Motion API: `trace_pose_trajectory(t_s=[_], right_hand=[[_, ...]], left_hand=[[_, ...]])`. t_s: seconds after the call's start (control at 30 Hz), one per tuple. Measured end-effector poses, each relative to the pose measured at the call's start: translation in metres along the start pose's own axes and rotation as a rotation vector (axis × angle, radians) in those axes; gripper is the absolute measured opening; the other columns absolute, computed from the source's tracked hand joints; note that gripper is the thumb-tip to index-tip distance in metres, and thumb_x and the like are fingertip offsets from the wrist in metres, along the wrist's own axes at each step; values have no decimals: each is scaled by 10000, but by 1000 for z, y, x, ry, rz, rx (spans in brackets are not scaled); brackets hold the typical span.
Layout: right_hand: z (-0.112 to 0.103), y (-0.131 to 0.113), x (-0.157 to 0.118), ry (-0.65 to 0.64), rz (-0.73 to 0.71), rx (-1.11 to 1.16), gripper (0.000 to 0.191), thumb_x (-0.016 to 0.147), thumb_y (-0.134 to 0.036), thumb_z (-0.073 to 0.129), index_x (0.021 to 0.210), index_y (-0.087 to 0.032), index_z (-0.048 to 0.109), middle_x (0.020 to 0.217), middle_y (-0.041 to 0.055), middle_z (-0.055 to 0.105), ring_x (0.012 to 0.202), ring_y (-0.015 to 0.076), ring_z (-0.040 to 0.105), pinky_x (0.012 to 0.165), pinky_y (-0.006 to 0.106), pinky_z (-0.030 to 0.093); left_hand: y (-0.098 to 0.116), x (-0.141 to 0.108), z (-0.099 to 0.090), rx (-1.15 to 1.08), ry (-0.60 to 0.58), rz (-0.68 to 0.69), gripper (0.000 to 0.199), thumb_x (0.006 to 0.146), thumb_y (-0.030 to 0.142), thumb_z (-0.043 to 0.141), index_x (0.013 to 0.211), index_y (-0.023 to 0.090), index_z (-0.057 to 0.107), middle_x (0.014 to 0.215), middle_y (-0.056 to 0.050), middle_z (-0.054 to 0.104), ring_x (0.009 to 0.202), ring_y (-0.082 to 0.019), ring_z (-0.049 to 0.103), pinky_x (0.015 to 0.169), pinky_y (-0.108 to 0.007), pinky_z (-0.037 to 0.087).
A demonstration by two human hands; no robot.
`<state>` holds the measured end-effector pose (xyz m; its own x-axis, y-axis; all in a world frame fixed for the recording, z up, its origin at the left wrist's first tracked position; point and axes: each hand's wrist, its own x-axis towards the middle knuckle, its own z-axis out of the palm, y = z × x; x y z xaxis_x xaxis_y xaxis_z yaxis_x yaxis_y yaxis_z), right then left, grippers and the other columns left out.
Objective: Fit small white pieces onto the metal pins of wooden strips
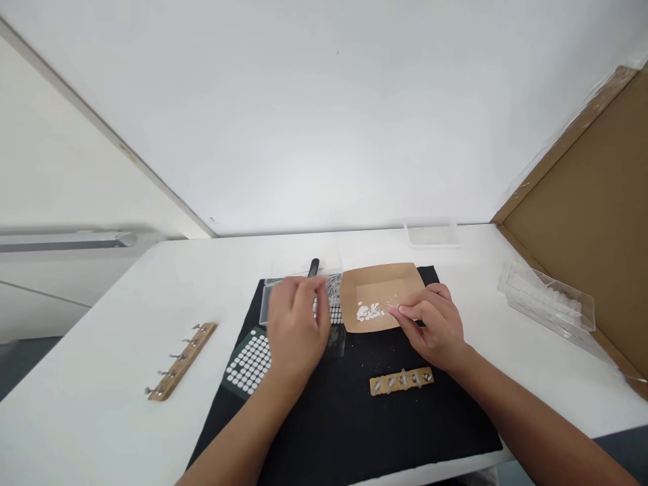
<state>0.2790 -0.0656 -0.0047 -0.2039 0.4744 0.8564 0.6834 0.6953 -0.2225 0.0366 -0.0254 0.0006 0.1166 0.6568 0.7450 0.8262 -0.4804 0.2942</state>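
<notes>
Here we had our right hand [434, 325] at the near right corner of the brown tray [365, 280], thumb and forefinger pinched together over it on a small pale piece [397, 308], too tiny for us to make out any further! Our left hand [296, 327] hung left of the tray, a blur, fingers bent in toward the thumb; we couldn't tell whether it gripped anything. Inside the tray, just left of our right fingertips, lay a scatter of white bits [369, 312].

Out we went: left of the tray, partly behind our left hand, sat a clear box [334, 287] with slender clear pieces in it, and a black handle [314, 268] stuck up there. Farther left of the tray and nearer us, a dark sheet [249, 362] showed rows of white dots. On the near side of the tray, a short wooden strip [401, 381] carried a row of small clear and metal parts, right there on the black mat [354, 432].

Well left of the tray, on the white tabletop [101, 405], a second strip [181, 364] bore a row of metal pieces. Beyond the tray, toward the right, stood a clear shallow container [432, 235]; well to the tray's right, another clear case [547, 297] rested near a big cardboard panel [582, 189].
</notes>
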Motion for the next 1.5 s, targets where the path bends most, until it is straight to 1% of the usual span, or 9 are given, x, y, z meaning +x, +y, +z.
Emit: trace_pose_trajectory(t_s=[0.13, 0.2, 0.27, 0.4, 0.67, 0.87, 1.23, 1.33, 1.5], right_hand=[[-1, -3, 0, -25, -76, -33, 311, 951, -105, 801, 869, -226, 526, 770, -49, 736, 639, 108, 673, 773, 337, 449], [-2, -3, 0, -30, -96, -52, 319, 946, -102, 801, 861, -228, 520, 772, -52, 734, 634, 105, 661, 772, 336, 447], [-4, -2, -1, -33, -98, -50, 329, 946, -96, 793, 855, -233, 508, 770, -55, 730, 635, 104, 655, 769, 334, 446], [-7, -1, -2, -101, -156, -86, 343, 944, -96, 787, 821, -238, 500, 766, -72, 727, 641, 103, 637, 767, 340, 441], [-9, -1, -2, -155, -229, -106, 304, 957, -129, 787, 775, -216, 558, 824, -58, 754, 707, 107, 637, 798, 349, 433], [-12, -2, 4, -173, -258, -118, 322, 997, -152, 749, 751, -212, 550, 800, -62, 735, 697, 105, 595, 785, 336, 415], [-13, -1, 3, -306, -322, -134, 358, 1009, -156, 735, 715, -209, 537, 757, -63, 698, 709, 115, 595, 795, 337, 391], [-11, -1, 1, -307, -291, -99, 301, 1009, -195, 755, 772, -219, 570, 774, -68, 713, 709, 113, 612, 809, 335, 397], [-5, 0, -3, -219, -108, 6, 187, 1025, -342, 766, 1015, -221, 624, 838, -45, 763, 720, 118, 663, 865, 341, 415]], left_hand=[[28, -7, 0, -595, -280, 31, 190, 1073, 213, 544, 1095, 204, 732, 974, -72, 703, 895, -206, 666, 813, -338, 554], [37, -12, 0, -787, -390, -97, 209, 1081, 265, 544, 1057, 205, 742, 1006, -72, 699, 824, -178, 668, 712, -295, 567], [42, -15, 0, -893, -409, -267, 223, 1071, 330, 575, 1013, 201, 746, 1011, -71, 687, 764, -159, 658, 625, -261, 567], [47, -14, -3, -950, -428, -477, 240, 1028, 399, 647, 977, 195, 763, 1010, -63, 699, 669, -122, 636, 581, -233, 580], [48, -19, 0, -1001, -474, -519, 187, 913, 368, 773, 935, 190, 823, 950, -81, 726, 689, -145, 647, 472, -193, 523], [47, -23, 2, -977, -504, -676, 259, 855, 407, 838, 967, 175, 808, 918, -57, 736, 554, -89, 581, 432, -190, 521], [50, -18, 0, -1109, -638, -833, 429, 781, 464, 908, 1011, 142, 742, 835, -75, 766, 741, -192, 722, 453, -186, 500], [50, -17, 0, -1161, -660, -864, 508, 767, 475, 920, 1075, 162, 665, 812, -57, 769, 746, -200, 732, 451, -183, 485], [52, -17, 0, -1198, -642, -931, 733, 734, 482, 946, 1223, 210, 472, 808, 2, 762, 547, -106, 597, 418, -169, 445]])
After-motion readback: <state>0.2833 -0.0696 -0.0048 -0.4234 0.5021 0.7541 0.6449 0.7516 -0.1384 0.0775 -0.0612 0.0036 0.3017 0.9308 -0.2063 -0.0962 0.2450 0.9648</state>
